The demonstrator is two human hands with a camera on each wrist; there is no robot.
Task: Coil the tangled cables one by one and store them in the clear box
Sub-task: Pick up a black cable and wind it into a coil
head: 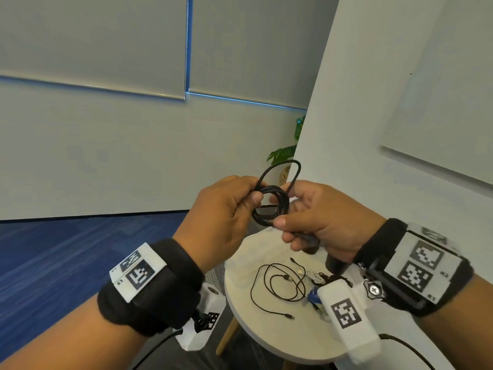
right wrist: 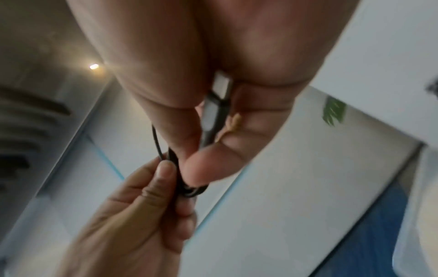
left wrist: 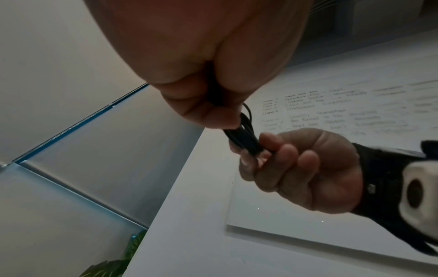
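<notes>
A black cable [head: 270, 206] wound into a small coil hangs in the air between both hands, above the round table. My left hand [head: 256, 194] pinches the coil's left side between thumb and fingers [left wrist: 213, 114]. My right hand [head: 286, 209] grips the coil's right side, and its curled fingers also hold the cable's grey plug [right wrist: 217, 105]. One loose loop [head: 284, 166] stands up above the coil. A thin black cable [head: 277, 288] lies spread on the table below. A faint clear box [head: 253, 249] seems to sit at the table's far side, mostly hidden by my hands.
The round white table [head: 266, 335] with wooden legs stands low in front of me. On it lie a tangle of white cable [head: 314, 276] and a blue item [head: 312, 296]. A whiteboard [head: 440, 102] hangs on the right wall; a plant [head: 285, 152] stands behind its corner.
</notes>
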